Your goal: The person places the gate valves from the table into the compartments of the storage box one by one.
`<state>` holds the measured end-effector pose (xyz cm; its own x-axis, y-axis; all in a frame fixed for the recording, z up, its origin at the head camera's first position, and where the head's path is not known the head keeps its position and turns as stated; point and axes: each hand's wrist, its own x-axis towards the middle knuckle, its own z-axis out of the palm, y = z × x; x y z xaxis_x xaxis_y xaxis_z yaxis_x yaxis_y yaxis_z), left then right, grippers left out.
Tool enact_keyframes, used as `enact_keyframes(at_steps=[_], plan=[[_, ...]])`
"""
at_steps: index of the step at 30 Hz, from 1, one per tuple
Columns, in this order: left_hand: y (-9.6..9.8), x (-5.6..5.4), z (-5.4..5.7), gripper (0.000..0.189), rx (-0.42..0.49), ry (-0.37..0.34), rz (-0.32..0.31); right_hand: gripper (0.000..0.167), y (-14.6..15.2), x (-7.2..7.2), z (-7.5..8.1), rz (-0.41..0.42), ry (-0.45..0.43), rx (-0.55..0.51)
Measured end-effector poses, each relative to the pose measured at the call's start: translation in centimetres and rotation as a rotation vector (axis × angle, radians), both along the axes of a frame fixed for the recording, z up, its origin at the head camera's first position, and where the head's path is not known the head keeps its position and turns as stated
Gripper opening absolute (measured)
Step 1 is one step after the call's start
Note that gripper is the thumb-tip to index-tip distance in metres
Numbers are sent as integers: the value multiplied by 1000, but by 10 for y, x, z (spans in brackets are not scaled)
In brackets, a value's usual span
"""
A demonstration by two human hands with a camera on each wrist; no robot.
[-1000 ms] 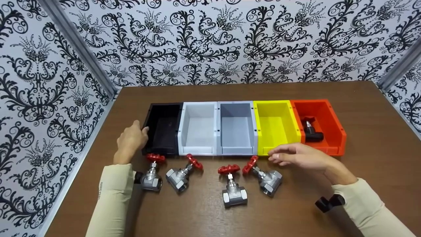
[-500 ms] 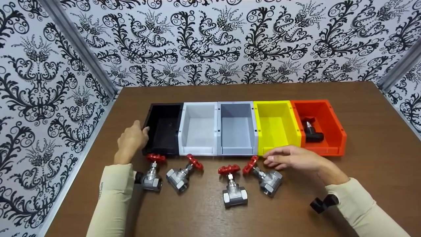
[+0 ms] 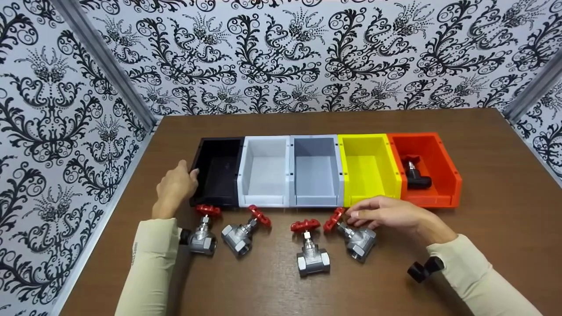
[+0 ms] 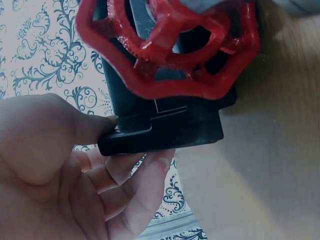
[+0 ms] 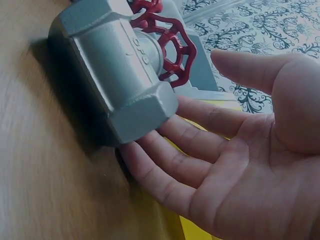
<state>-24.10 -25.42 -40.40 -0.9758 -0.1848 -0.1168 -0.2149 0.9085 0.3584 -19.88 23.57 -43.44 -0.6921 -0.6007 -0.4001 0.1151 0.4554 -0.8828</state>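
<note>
The tabletop (image 3: 290, 298) has a brown wood-grain surface. A rear wall panel (image 3: 281, 52) runs along its back edge; a left wall panel (image 3: 48, 131) flanks the left edge, and a right wall panel (image 3: 546, 116) flanks the right edge. All three panels carry a black floral scroll pattern on white. A left metal profile (image 3: 109, 65) meets the back-left corner; a right metal profile (image 3: 533, 90) meets the back-right corner. A pale strip (image 3: 103, 220) borders the left edge.

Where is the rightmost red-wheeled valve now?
In the head view, right of centre: the valve lies in front of the yellow bin, by the right hand.
</note>
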Motion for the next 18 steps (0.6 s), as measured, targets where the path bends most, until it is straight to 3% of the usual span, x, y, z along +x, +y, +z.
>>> enact_keyframes(at_steps=[9,18], plan=[[0,-1,-1,47,-5,-14,-1,38,-6,1,-3,10,41,89],[-1,-3,-1,49,-7,-32,-3,33,-10,3,-6,57,55,94]])
